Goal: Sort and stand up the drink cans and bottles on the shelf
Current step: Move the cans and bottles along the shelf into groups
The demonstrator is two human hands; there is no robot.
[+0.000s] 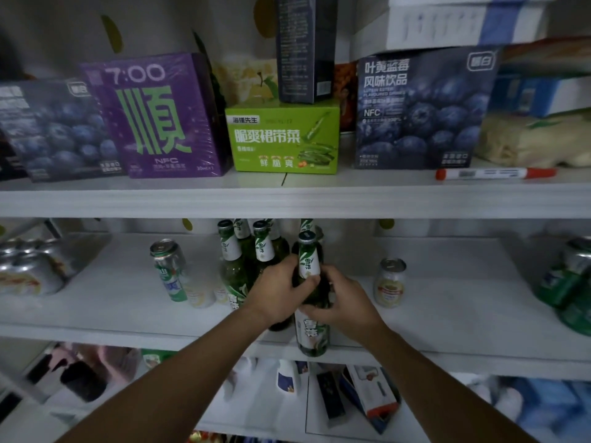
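We see two bare arms reach up to the middle shelf (pixel 447 318), and both hands are on one green bottle (pixel 309 262). The left hand (pixel 275 295) has its grip curled round the bottle just under the white neck label, with the thumb across the front. The right hand (pixel 347 306) has its grip curled round the dark body of the bottle from the other side, a little lower down. The bottle stands up straight with its cap on. Its bottom is at the front edge of the shelf, and we cannot tell if it rests there or hangs just above. Right behind it stands a bunch of other green bottles (pixel 233 251), close together. To their left a tall can (pixel 169 270) stands upright. To the right of the hands a short can (pixel 389 282) stands by itself, well apart from the bottles. Far left on the same shelf we see silver cans (pixel 25 270), and far right some green cans (pixel 566 282), both too blurry to tell how they lie. On the shelf above sit a purple box (pixel 153 116), a green box (pixel 284 140), a blue berry box (pixel 422 113) and a red-capped marker (pixel 495 173) lying flat.
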